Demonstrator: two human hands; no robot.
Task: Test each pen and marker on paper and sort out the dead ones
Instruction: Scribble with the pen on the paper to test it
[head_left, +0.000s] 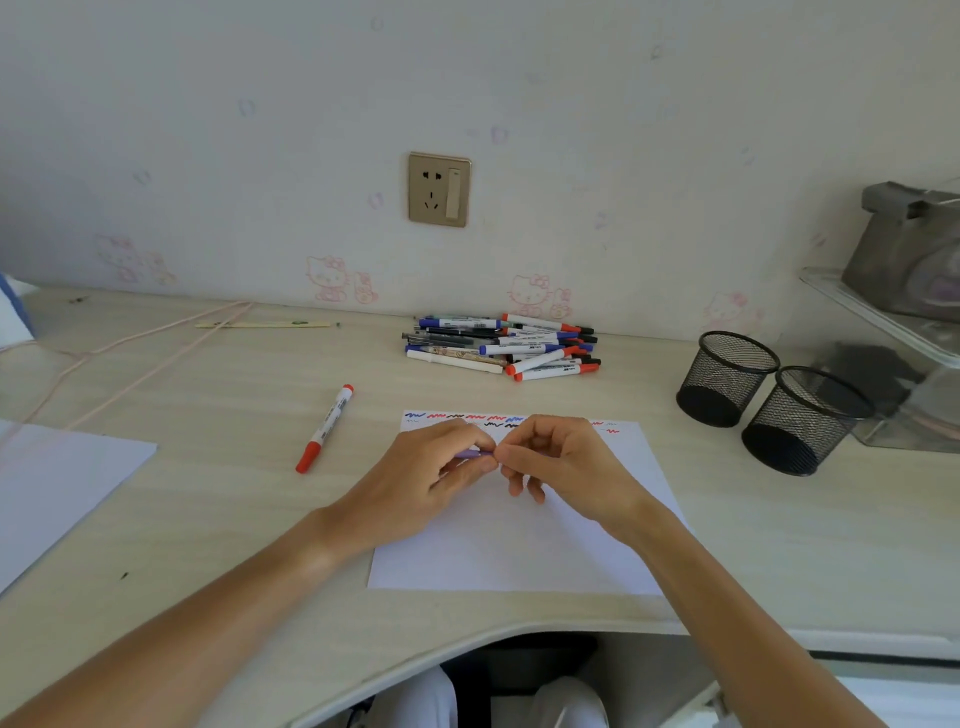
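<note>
Presently both hands meet over the upper middle of the test sheet (519, 545), sharing one slim purple pen (474, 453). Left hand (426, 483) has fingers curled round the barrel; right hand (558, 462) pinches the other end at thumb and forefinger. Only a short stretch of purple shows between them, so whether a cap is coming off or going on cannot be told; likely the cap step, since the two-handed grip suits pulling along the pen's axis. Sheet's top edge carries a row of squiggles (457, 417) in blue, red and black, with a shorter second row beneath. Held above the sheet, the pen is close to where a mark would go. Pile of pens and markers (504, 345) lies near the wall, behind the sheet. One red-capped marker (326, 428) lies alone to the left of the sheet, well apart from the pile, possibly set aside as dead. Two black mesh pen cups (769, 400) stand at right, touching, nothing visible inside. Surface is a pale wood-grain desk (208, 519) with a curved front edge; wall socket (439, 189) above; a second white sheet (57, 488) at far left.
</note>
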